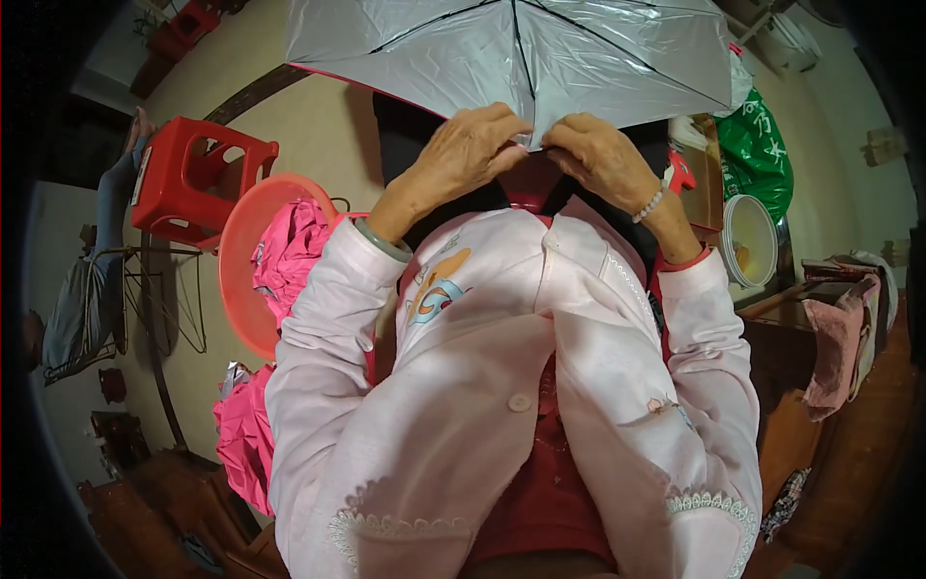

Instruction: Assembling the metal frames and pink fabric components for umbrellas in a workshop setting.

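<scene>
An umbrella canopy (424,63) with a silvery inner face spreads open at the top, its thin dark ribs meeting near the upper middle. My left hand (471,147) pinches the canopy's near edge with bent fingers. Just right of it, my right hand (600,159), with a beaded bracelet (651,204) on its wrist, pinches the same edge beside the middle rib. Between the fingertips a small bit of silvery cloth shows; whatever else they grip is too small to make out. A red rim runs along the canopy's left edge.
Left of me stand a red plastic stool (198,179) and a coral basin (236,280) holding pink cloth (289,253). More pink cloth (243,434) lies nearer. At right are a white bucket (749,241), a green bag (757,159) and a pink towel (837,357).
</scene>
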`<action>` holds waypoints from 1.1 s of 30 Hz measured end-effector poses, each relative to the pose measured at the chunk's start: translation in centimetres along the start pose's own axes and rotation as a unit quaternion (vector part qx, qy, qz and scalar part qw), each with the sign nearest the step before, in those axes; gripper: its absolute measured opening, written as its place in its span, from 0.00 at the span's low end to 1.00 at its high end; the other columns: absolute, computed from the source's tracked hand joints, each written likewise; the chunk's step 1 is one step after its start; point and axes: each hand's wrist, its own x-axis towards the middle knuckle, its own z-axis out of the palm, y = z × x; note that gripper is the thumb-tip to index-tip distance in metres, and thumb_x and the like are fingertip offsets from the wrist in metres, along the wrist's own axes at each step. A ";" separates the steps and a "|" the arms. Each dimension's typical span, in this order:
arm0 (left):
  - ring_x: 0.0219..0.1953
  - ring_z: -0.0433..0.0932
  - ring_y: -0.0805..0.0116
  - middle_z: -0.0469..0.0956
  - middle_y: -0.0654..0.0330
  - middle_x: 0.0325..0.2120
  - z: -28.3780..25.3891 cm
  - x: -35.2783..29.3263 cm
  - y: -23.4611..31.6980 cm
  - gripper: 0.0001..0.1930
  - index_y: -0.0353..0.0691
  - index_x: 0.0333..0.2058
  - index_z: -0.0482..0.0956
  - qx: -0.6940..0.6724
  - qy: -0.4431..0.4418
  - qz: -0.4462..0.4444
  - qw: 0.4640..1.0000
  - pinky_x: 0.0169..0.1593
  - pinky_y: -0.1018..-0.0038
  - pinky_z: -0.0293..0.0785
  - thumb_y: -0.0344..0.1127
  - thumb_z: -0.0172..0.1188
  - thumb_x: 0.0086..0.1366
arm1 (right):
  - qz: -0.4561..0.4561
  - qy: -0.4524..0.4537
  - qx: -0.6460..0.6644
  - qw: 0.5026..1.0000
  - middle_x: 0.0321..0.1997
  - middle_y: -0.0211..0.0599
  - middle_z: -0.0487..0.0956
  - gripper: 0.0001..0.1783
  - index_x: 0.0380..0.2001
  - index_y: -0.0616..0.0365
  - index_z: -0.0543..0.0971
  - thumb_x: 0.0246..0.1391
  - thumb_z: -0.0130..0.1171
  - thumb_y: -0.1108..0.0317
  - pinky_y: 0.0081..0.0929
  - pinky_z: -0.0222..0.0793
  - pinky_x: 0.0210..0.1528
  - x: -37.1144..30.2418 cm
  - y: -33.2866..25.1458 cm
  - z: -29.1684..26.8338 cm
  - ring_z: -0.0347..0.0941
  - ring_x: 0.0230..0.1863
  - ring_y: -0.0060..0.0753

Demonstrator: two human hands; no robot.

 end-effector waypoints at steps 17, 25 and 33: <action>0.24 0.71 0.66 0.74 0.56 0.23 2.5 4.4 -2.5 0.12 0.36 0.36 0.74 -0.259 -0.203 -0.023 0.944 0.31 0.72 0.68 0.36 0.51 0.56 | 0.009 0.022 -0.124 0.992 0.23 0.33 0.69 0.08 0.23 0.54 0.69 0.38 0.57 0.71 0.31 0.65 0.26 -0.4 -0.1 -0.8 0.69 0.27 0.36; 0.27 0.69 0.76 0.74 0.65 0.21 1.3 2.8 -4.3 0.15 0.35 0.25 0.76 -0.379 -0.241 -0.133 0.884 0.32 0.77 0.65 0.44 0.57 0.54 | 0.047 0.041 -0.085 0.994 0.23 0.34 0.69 0.08 0.25 0.56 0.68 0.37 0.56 0.76 0.30 0.65 0.27 -1.8 0.7 -1.7 0.68 0.27 0.38; 0.22 0.66 0.78 0.70 0.66 0.16 2.7 2.6 -4.4 0.14 0.35 0.22 0.75 -0.363 -0.223 -0.148 0.893 0.26 0.79 0.62 0.42 0.62 0.51 | 0.028 0.039 -0.039 0.998 0.26 0.36 0.71 0.08 0.26 0.59 0.70 0.37 0.52 0.78 0.29 0.65 0.32 -1.8 0.6 -1.0 0.68 0.29 0.39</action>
